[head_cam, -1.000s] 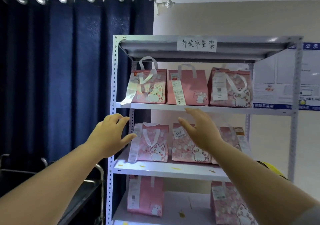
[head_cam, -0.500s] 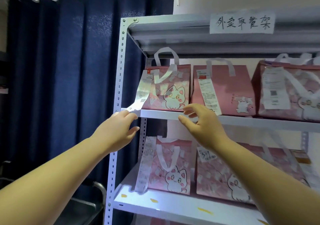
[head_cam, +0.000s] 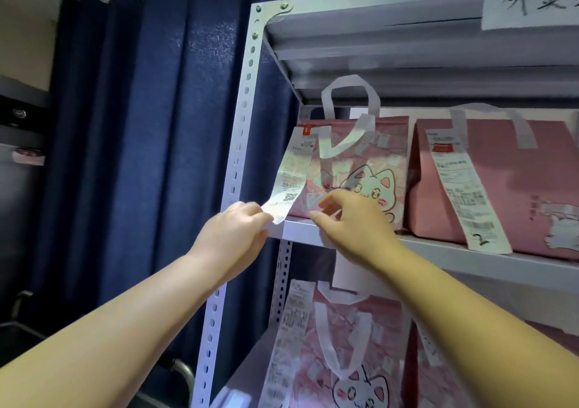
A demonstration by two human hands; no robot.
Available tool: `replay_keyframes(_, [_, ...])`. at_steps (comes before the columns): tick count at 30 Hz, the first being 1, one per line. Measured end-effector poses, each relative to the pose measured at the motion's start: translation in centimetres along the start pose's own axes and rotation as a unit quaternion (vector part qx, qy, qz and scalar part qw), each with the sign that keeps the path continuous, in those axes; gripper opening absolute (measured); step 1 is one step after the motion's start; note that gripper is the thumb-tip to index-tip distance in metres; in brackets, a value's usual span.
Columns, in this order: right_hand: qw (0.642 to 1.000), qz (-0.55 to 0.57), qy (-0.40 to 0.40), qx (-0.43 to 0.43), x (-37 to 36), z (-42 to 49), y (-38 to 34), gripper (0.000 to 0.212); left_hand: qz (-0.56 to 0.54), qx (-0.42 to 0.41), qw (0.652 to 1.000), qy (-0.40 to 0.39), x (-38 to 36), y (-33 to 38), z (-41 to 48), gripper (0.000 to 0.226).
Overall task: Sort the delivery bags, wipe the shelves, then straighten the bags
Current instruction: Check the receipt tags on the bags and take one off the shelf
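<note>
The left hand pinched the loose lower end of the long receipt hanging from the cat-print bag, which stood at the left end of the upper shelf. The right hand reached to that bag's lower front, fingers curled; whether they gripped the bag was hard to tell. A plainer pink bag stood just right of it, near the blue curtain side's metal post.
</note>
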State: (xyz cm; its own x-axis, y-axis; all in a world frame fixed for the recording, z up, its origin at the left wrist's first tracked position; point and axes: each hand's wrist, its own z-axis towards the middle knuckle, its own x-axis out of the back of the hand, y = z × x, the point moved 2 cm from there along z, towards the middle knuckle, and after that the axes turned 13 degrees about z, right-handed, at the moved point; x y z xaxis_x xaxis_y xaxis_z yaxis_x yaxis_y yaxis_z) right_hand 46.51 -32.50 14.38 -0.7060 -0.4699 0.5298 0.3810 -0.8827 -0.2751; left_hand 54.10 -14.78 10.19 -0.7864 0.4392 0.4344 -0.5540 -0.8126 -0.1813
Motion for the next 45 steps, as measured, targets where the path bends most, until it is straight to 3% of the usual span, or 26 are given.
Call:
replay_keyframes(7, [0.988, 0.049, -0.071, -0.131, -2.5, 3.4, 1.0, 0.039, -0.006, -0.092, 0.995, 0.040, -0.3, -0.1, -0.1, 0.013])
replay_keyframes(14, [0.958, 0.218, -0.038, -0.185, -3.1, 4.8, 0.5, 0.018, -0.090, -0.181, 0.976, 0.075, -0.3, 0.2, 0.2, 0.005])
replay_keyframes(19, [0.935, 0.298, -0.012, -0.194, -2.9, 4.4, 0.5, 0.024, -0.155, -0.147, 0.974, 0.076, -0.1, 0.0, 0.5, 0.033])
replay_keyframes(25, [0.940, 0.285, -0.045, -0.183, -2.2, 4.1, 1.3, 0.028, -0.174, -0.043, 0.981, 0.079, -0.5, -0.6, 1.3, 0.020])
replay_keyframes(32, [0.944, 0.275, -0.041, -0.180, -2.4, 4.1, 1.5, 0.030, -0.164, -0.043, 0.983, 0.065, -0.4, -0.2, 1.4, 0.023])
replay_keyframes(37, [0.963, 0.215, -0.016, -0.160, -2.3, 3.6, 1.1, 0.011, -0.171, -0.044, 0.983, 0.056, -0.2, -0.2, 2.0, 0.022])
replay_keyframes(40, [0.979, 0.145, 0.005, -0.146, -1.4, 3.0, 1.3, 0.020, -0.170, -0.061, 0.982, 0.062, 0.1, 0.0, 2.5, 0.022])
replay_keyframes(45, [0.995, 0.033, 0.032, -0.089, 2.7, 0.6, 1.1, 0.007, -0.192, -0.059, 0.977, 0.073, 0.4, 1.1, 3.3, 0.019])
